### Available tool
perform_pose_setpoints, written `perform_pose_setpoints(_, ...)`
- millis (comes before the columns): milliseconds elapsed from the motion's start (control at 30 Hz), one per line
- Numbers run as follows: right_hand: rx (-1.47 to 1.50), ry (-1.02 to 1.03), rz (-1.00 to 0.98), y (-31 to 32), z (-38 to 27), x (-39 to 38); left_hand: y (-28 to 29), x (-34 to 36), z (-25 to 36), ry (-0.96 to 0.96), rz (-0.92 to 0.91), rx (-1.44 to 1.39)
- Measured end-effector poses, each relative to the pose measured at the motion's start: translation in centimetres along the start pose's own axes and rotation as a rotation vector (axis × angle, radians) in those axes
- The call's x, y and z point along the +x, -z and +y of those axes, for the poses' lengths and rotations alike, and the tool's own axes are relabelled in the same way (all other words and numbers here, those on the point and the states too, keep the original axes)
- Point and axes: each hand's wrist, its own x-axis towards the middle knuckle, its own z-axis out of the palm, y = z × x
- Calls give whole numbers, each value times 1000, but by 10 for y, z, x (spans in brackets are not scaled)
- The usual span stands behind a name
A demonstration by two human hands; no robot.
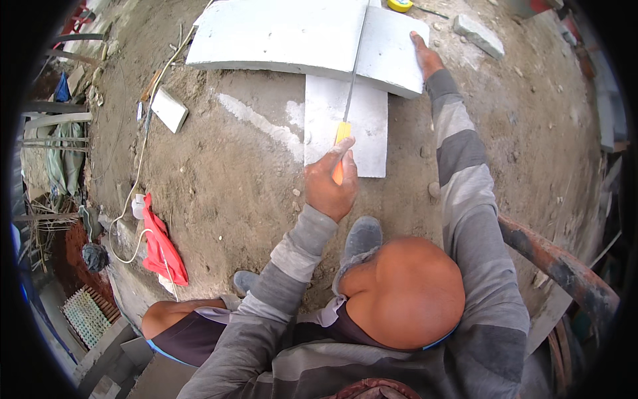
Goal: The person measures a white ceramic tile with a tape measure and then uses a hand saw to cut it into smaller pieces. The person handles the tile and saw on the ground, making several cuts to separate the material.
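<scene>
Item, one: pale block (279, 33), lying across the far part of a white slab (365, 139) and overhanging the slab's left and right edges; the slab lies on the bare ground (232, 199).
Item, one: long-bladed tool, a saw by its look, with a yellow-and-orange handle (343, 132). Its blade (350, 100) crosses the block nearer the right end, passing over the near edge.
Your left hand (330, 183): fingers closed round the handle.
Your right hand (425, 56): thumb on the block's top at its right end; whether the hand clamps or merely steadies, you cannot tell from here.
Handling, in judgement: the step looks like a cut across the block. Draw long, even strokes, blade upright and square to the near edge; press lightly, and support the overhanging right end so that it does not snap off.
Outlying: yellow tape measure (400, 4), beyond the block; loose offcut (478, 36), past its right end; small white piece (169, 110), to its left; red cloth (161, 246), farther left and nearer you.
Unverified: the blade's tip and the block's far edge, cut off above; right fingers, mostly hidden; cut depth and teeth, indistinct; slab's far end, covered.
</scene>
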Motion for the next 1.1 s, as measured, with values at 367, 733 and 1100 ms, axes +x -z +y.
perform_pose_setpoints(367,23,-27,0,0,6,-8,4,-36,-34,-31,-70,-21)
perform_pose_setpoints(733,-42,-11,29,-6,-3,-19,17,-2,-12,125,-130,41)
perform_pose_setpoints(1100,-27,5,-31,14,12,8,17,-31,-4,140,-79,-49)
